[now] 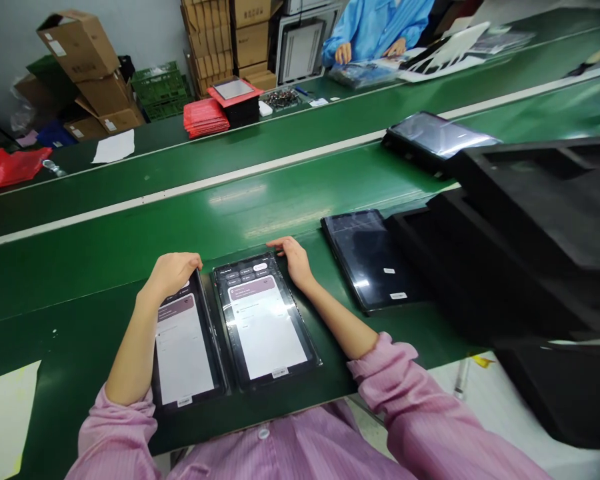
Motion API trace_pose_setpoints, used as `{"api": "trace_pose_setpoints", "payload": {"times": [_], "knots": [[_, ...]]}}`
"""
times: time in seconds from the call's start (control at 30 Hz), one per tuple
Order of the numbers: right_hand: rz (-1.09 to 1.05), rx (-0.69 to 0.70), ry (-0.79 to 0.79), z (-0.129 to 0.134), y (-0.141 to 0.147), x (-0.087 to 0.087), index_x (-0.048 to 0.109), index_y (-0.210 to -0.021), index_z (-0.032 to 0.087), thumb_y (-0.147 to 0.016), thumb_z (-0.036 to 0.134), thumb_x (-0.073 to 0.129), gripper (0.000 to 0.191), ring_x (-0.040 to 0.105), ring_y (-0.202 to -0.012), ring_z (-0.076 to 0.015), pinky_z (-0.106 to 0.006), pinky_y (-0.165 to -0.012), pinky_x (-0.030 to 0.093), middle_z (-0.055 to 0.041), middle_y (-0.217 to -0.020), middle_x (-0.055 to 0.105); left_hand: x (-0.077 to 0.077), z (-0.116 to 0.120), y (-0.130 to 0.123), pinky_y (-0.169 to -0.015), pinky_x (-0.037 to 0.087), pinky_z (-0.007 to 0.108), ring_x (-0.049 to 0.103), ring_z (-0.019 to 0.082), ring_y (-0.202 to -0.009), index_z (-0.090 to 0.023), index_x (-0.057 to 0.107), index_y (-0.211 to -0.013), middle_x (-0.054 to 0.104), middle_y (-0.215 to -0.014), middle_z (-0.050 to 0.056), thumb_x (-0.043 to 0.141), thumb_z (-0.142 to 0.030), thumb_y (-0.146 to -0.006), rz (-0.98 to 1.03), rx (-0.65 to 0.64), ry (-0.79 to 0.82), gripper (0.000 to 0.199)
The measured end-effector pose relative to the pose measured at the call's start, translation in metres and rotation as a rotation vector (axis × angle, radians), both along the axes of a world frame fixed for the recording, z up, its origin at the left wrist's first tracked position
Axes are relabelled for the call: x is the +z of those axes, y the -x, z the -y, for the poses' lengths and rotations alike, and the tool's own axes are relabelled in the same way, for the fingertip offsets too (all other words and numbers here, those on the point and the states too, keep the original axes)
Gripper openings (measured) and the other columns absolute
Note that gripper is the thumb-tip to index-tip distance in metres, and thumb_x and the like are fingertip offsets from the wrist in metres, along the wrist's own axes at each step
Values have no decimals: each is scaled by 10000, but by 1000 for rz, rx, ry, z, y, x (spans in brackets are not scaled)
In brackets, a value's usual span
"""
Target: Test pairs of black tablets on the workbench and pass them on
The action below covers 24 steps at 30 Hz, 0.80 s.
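Observation:
Two tablets with lit screens lie side by side on the green bench, each with a small label at its lower edge. Over the top of the left tablet (187, 353) rests my left hand (175, 273), its fingers bent round the upper right corner; what the fingertips grip is hard to see. My right hand (291, 257) is at the upper right corner of the right tablet (267, 327), index finger stretched out along the top edge, nothing held in it. A dark tablet (370, 260) with two small labels lies to the right.
Black foam trays (545, 233) are stacked at the right, with another screen (430, 137) behind. White paper (5, 413) lies at the left. Beyond the pale rail (180, 192) are red pouches (206, 118) and a person in blue (375, 30) handling items. Cartons stand at the back.

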State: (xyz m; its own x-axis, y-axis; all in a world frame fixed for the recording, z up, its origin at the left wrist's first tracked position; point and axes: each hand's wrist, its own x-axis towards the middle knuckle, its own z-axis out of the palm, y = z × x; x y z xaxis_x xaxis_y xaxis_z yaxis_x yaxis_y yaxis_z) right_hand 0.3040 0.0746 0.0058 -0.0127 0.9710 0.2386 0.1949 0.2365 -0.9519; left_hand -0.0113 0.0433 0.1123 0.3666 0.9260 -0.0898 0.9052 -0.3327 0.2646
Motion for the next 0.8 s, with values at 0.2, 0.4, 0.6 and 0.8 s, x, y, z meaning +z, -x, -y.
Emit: {"api": "trace_pose_setpoints", "payload": {"times": [0.2, 0.4, 0.6, 0.8], "knots": [[322, -30, 67, 4, -4, 3, 659, -799, 200, -970, 545, 381, 475, 610, -815, -234, -375, -806, 474, -82, -819, 668, -6, 1, -13, -961, 474, 388, 643, 260, -1132, -212, 724, -1134, 716, -1233, 60, 175, -508, -1028, 53, -52, 83, 633], [126, -14, 165, 4, -3, 3, 624, -666, 216, -897, 663, 443, 534, 594, -764, -212, -338, -766, 461, -49, -731, 650, -14, 10, -15, -1234, 166, 519, 509, 228, -1339, -207, 602, -1356, 611, -1403, 80, 136, -475, -1055, 113, -144, 178, 616], [-513, 201, 342, 9, 9, 11, 706, -820, 204, -792, 786, 524, 611, 651, -823, -216, -355, -848, 497, -51, -818, 715, -23, 9, 0, -1248, 45, 546, 450, 221, -1391, -241, 525, -1435, 544, -1474, 59, 111, -493, -1050, 124, -145, 247, 619], [-433, 148, 322, 10, 7, 10, 716, -867, 202, -806, 826, 471, 673, 652, -920, -230, -387, -903, 509, -74, -940, 718, -19, 4, 12, -1203, 234, 542, 429, 287, -1392, -327, 504, -1461, 458, -1530, 55, 143, -560, -1032, 60, -106, 279, 607]]}}
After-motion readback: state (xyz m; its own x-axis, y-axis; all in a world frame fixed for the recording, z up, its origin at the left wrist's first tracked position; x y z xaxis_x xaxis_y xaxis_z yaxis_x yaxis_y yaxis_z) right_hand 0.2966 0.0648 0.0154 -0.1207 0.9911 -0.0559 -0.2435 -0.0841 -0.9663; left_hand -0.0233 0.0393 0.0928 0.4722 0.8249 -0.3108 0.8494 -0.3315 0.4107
